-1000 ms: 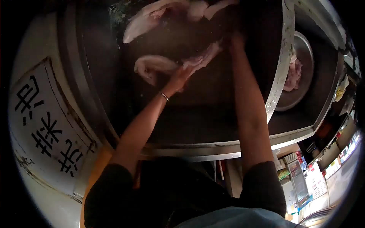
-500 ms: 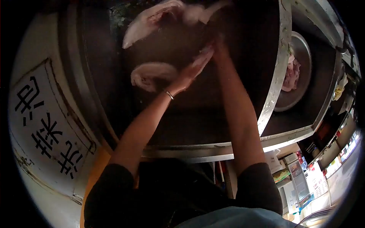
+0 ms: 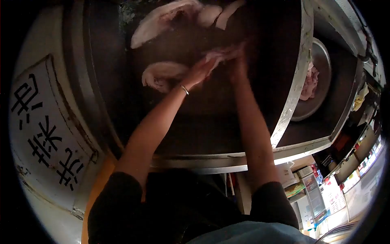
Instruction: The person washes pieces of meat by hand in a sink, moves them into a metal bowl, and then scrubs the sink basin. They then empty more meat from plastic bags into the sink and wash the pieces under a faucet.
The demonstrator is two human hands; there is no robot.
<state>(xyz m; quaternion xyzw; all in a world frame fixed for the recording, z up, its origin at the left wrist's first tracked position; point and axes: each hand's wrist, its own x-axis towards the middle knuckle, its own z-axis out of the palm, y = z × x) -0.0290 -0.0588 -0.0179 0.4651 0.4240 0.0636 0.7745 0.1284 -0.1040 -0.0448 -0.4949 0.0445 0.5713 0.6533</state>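
Inside a dark metal sink [image 3: 195, 158], both of my hands work on a pinkish piece of raw meat [image 3: 224, 53], smeared by motion. My left hand [image 3: 200, 74], with a bracelet at its wrist, has its fingers closed on the near end. At the other end is my right hand [image 3: 239, 67], dim and blurred, seemingly gripping the meat too. Just left of my left hand lies a pale, curved piece of meat [image 3: 156, 74]. Farther back rest a long pale slab of meat [image 3: 156, 24] and two smaller pale pieces [image 3: 209, 15] [image 3: 230, 14].
A wet metal divider [image 3: 293, 91] separates this sink from another basin on the right. In that basin a round metal bowl [image 3: 323, 77] holds raw meat [image 3: 310, 83]. A white sign with black characters [image 3: 46, 136] is on the left. Shelves with goods [image 3: 317, 191] stand lower right.
My hands have moved slightly up and right, and the meat between them now shows stretched out. The view has shifted a little; the other pieces stay in place.
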